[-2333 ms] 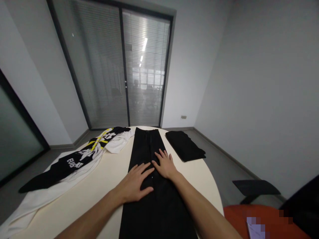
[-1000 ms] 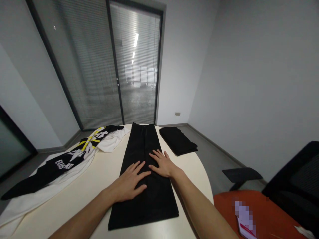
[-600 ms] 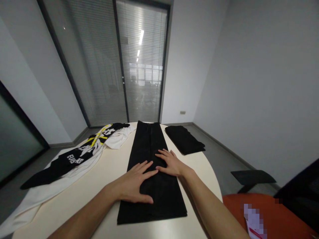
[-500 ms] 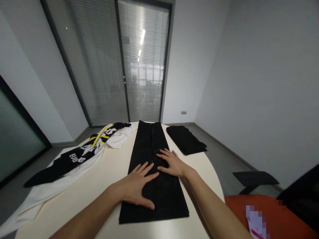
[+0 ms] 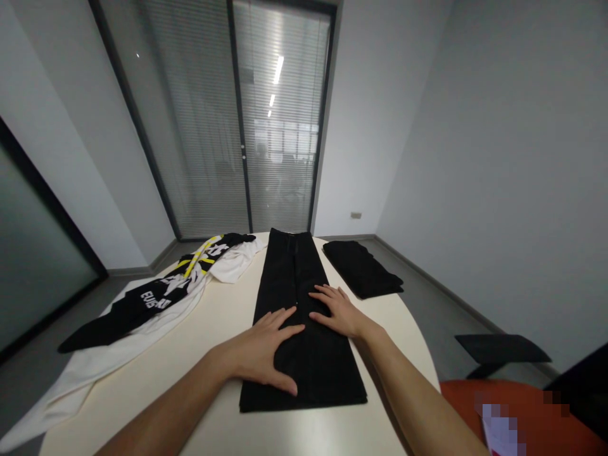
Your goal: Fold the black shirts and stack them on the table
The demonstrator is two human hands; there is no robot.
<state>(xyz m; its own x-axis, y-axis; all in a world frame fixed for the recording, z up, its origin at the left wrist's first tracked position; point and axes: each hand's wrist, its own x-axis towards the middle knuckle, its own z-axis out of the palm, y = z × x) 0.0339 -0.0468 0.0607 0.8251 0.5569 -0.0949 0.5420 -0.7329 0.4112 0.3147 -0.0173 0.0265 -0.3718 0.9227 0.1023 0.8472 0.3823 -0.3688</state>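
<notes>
A pair of black trousers (image 5: 304, 373) lies lengthwise on the round cream table (image 5: 218, 329), its two legs side by side and the far end by the table's back edge. My left hand (image 5: 259, 354) rests on the left leg near the hem, palm down, thumb held apart from the fingers. Farther up on the right leg lies my right hand (image 5: 339, 313), flat with fingers spread. Both hands are open and press on the cloth without gripping it.
To the left a white, black and yellow printed garment (image 5: 161, 291) lies loosely, one white end hanging over the edge. A folded black garment (image 5: 363, 269) sits at the back right. An orange chair (image 5: 513, 411) with a black armrest (image 5: 503, 348) stands at the right.
The view has shifted slightly, moving the scene to the right. The trousers' near hem sits a little farther from me. My left fingers are closer together; both hands stay on the trousers.
</notes>
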